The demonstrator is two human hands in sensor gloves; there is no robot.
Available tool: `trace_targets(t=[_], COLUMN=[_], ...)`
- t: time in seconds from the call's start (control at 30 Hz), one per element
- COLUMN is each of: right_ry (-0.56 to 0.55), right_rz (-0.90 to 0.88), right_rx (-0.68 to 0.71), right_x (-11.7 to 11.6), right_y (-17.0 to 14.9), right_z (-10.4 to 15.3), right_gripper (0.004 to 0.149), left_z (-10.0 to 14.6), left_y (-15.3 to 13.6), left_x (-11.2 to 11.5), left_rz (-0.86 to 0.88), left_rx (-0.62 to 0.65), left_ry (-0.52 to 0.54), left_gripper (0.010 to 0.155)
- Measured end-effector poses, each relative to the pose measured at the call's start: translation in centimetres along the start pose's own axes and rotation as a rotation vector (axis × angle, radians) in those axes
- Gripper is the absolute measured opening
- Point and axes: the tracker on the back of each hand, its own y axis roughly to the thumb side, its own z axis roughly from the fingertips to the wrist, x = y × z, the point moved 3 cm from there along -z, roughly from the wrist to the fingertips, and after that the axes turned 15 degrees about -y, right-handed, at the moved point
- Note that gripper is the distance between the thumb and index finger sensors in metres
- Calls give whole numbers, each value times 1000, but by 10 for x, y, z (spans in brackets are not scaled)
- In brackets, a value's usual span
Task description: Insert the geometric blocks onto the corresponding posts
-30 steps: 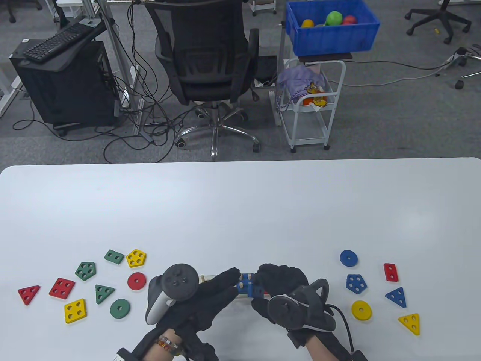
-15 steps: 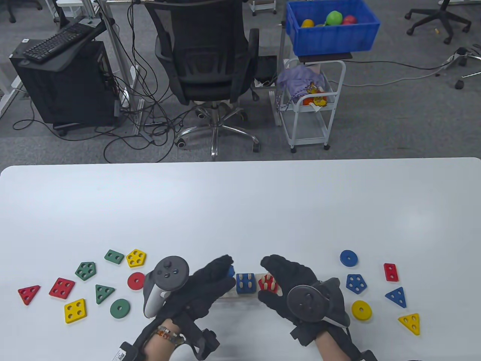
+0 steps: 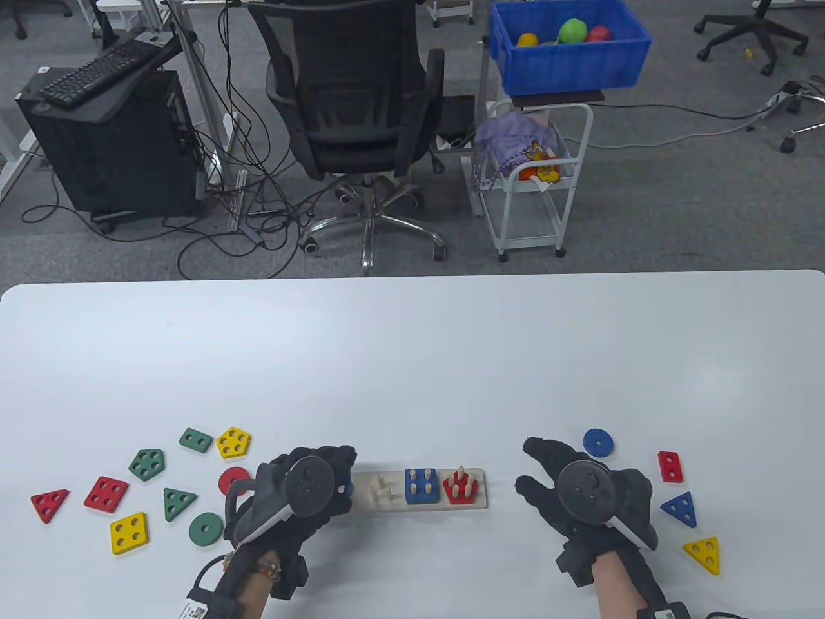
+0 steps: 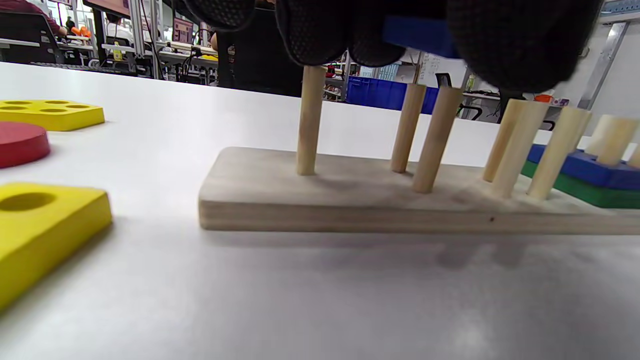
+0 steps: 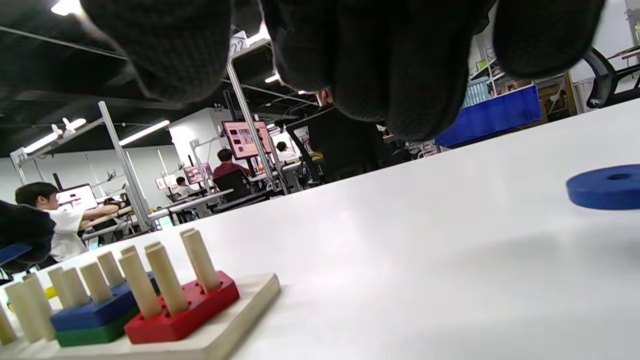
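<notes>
Table view has the left hand [image 3: 303,493] curled knuckles-up at the left end of the wooden peg board [image 3: 419,500], fingers closed on what seems a blue block [image 4: 420,37] above the first post. Right hand [image 3: 580,493] hovers palm-down, fingers spread, holding nothing. Between them the board's long axis runs left-right, posts upright, blue square [image 3: 422,485] and red pentagon [image 3: 462,485] seated.
</notes>
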Motion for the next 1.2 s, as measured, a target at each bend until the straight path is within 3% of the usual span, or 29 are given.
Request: trace_targets(t=[0.53,0.67,0.87,1.0,1.13,1.2], right_ry=[56,24,-43,-28,42,150], right_rz=[0,-17,58,126,248,352], right_rx=[-13,-51,-159,-264,-354,-423], right_x=[-9,-6,13,21,20,12], right_y=[0,-2,-17,-38,-55,-65], right_z=[1,1,-1,0,2,4], right_gripper=[60,59,59,59,59,60], left_z=[-5,-2,18,31,36,37], left_y=[10,7,-39,-82,-112,-117], left_x=[10,7,-21,-20,-12,-8], left_rz=[-127,-136,97,216,161,179], left_rx=[-78,-75,-149,-187,-280,-299], left_ry=[26,-5,74,98,86,69], left_gripper=[74,87,72,70,69,69])
